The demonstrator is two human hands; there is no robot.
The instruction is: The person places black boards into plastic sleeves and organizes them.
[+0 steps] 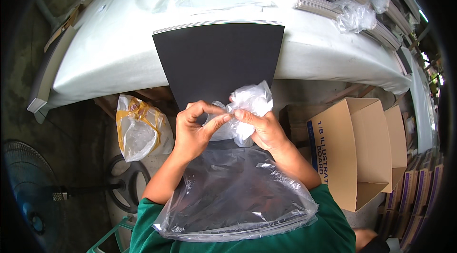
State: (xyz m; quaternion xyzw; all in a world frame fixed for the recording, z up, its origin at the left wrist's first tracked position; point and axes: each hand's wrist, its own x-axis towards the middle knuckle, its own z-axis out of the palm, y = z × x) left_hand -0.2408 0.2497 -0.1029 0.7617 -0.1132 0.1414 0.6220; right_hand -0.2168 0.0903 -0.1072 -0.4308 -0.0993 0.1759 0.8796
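Both hands meet in front of me over a crumpled, whitish, see-through plastic bag. My right hand is closed around its bunched part, the thumb pointing inward. Opposite it, my left hand pinches the plastic between thumb and index finger. Just beyond the hands, a stack of large black boards with pale edges lies on the table and juts over its near edge. Across my lap are spread flat clear plastic bags, covering part of my green shirt.
The white-covered table carries plastic-wrapped board stacks at the far right. An open cardboard box stands to my right, with bundles of boxes behind. At left are a plastic sack, a fan and a green stool.
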